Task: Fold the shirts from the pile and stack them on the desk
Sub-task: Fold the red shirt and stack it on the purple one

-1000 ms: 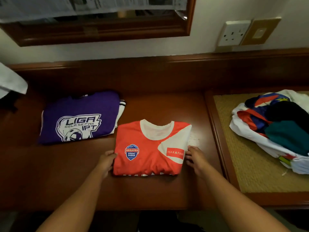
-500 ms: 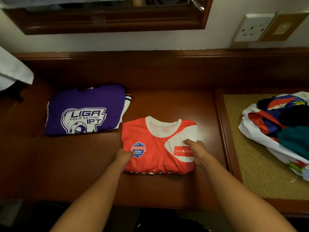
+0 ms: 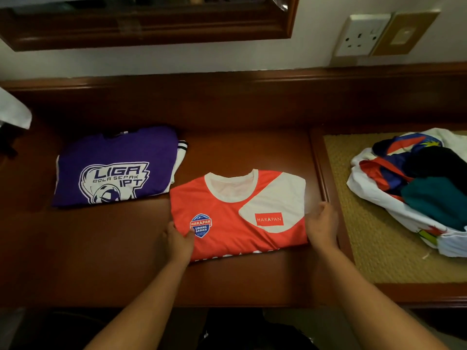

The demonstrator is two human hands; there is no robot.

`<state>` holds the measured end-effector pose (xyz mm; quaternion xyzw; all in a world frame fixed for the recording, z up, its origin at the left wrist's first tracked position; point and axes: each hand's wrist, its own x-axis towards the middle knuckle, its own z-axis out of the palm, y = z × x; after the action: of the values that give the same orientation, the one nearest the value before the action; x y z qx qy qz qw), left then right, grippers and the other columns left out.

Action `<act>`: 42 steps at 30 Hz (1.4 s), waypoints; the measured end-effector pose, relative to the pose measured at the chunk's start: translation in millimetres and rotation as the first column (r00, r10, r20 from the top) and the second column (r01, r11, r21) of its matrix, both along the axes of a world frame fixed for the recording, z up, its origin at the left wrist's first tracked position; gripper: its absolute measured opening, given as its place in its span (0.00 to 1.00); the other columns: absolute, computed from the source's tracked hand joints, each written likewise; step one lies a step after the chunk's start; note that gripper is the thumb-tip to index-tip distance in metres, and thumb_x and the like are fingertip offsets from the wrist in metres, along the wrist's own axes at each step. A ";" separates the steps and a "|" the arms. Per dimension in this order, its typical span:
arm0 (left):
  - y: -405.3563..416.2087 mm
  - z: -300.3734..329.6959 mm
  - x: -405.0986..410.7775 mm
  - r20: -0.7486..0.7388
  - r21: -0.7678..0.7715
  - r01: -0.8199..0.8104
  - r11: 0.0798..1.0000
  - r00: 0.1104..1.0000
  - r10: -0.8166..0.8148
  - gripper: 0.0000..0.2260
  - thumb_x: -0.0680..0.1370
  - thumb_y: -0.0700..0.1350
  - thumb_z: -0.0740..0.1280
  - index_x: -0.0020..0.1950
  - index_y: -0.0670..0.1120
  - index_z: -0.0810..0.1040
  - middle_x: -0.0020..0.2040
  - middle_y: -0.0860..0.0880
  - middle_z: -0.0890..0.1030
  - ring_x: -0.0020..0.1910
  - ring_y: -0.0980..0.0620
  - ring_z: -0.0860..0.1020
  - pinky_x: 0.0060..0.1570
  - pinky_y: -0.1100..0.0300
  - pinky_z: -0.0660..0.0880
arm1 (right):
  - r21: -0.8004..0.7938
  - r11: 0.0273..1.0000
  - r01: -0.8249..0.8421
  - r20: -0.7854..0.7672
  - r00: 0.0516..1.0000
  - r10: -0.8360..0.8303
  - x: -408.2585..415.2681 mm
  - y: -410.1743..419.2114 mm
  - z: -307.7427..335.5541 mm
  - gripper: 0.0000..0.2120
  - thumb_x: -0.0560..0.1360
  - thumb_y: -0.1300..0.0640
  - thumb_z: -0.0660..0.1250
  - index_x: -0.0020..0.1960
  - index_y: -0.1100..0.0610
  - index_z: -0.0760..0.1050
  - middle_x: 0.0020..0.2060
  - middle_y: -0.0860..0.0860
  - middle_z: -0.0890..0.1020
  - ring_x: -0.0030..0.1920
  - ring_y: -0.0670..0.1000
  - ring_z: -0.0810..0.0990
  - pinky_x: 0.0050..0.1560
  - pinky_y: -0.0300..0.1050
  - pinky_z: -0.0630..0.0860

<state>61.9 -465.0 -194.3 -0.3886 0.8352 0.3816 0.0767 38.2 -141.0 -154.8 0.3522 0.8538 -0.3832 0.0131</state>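
Note:
A folded orange and white shirt (image 3: 232, 210) lies in the middle of the wooden desk (image 3: 252, 152). My left hand (image 3: 177, 238) grips its left edge, thumb on top near the blue badge. My right hand (image 3: 322, 226) holds its right edge, fingers curled around the fabric. To the left lies a folded purple shirt (image 3: 116, 168) on top of a white one, forming the stack. The pile of unfolded shirts (image 3: 414, 188), white, blue, red and teal, sits at the right on a woven mat (image 3: 366, 236).
A raised wooden ledge runs along the back of the desk. A wall socket (image 3: 361, 34) and a mirror frame (image 3: 151, 29) are on the wall above. A white cloth (image 3: 12, 112) hangs at the far left.
Both hands moved from on top of the orange shirt out to its side edges and now grip them. The view shifted slightly left and closer.

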 end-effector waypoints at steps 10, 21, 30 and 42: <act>38.2 -15.1 35.0 0.297 -0.371 0.720 0.587 0.691 -0.659 0.28 0.81 0.61 0.49 0.79 0.53 0.47 0.80 0.49 0.48 0.78 0.46 0.46 0.74 0.47 0.44 | 0.172 0.542 -0.823 0.355 0.564 0.745 27.2 -45.7 -48.9 0.28 0.82 0.43 0.47 0.79 0.47 0.42 0.78 0.50 0.40 0.77 0.54 0.37 0.75 0.53 0.40; -7.3 -11.4 32.0 0.088 -0.076 -0.048 0.996 0.995 0.055 0.25 0.75 0.47 0.69 0.70 0.42 0.70 0.68 0.36 0.70 0.66 0.37 0.68 0.65 0.46 0.64 | 0.008 0.991 -0.133 0.174 0.976 0.130 19.8 -16.3 -39.9 0.26 0.75 0.53 0.67 0.69 0.62 0.65 0.62 0.62 0.74 0.62 0.63 0.72 0.59 0.56 0.72; -2.4 -2.1 9.5 0.089 0.441 -0.232 0.867 0.973 0.215 0.14 0.75 0.36 0.68 0.60 0.35 0.76 0.57 0.36 0.80 0.49 0.43 0.78 0.50 0.53 0.73 | -0.544 0.810 0.220 0.286 0.956 -0.068 -1.0 -19.4 -41.8 0.17 0.73 0.64 0.70 0.61 0.63 0.74 0.57 0.58 0.80 0.55 0.60 0.79 0.59 0.56 0.76; 0.0 39.1 26.4 -0.129 0.492 -0.145 0.858 0.963 0.236 0.27 0.75 0.31 0.65 0.73 0.41 0.62 0.67 0.39 0.72 0.61 0.41 0.74 0.55 0.53 0.72 | -0.548 0.835 0.053 0.130 0.991 0.023 17.5 -20.1 -16.5 0.25 0.74 0.67 0.65 0.67 0.52 0.63 0.59 0.55 0.76 0.57 0.59 0.77 0.57 0.61 0.77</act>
<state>88.3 -465.1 -155.2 -0.4015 0.6755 0.6161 0.0543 55.7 -161.1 -171.3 0.3646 0.7023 -0.5883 0.1665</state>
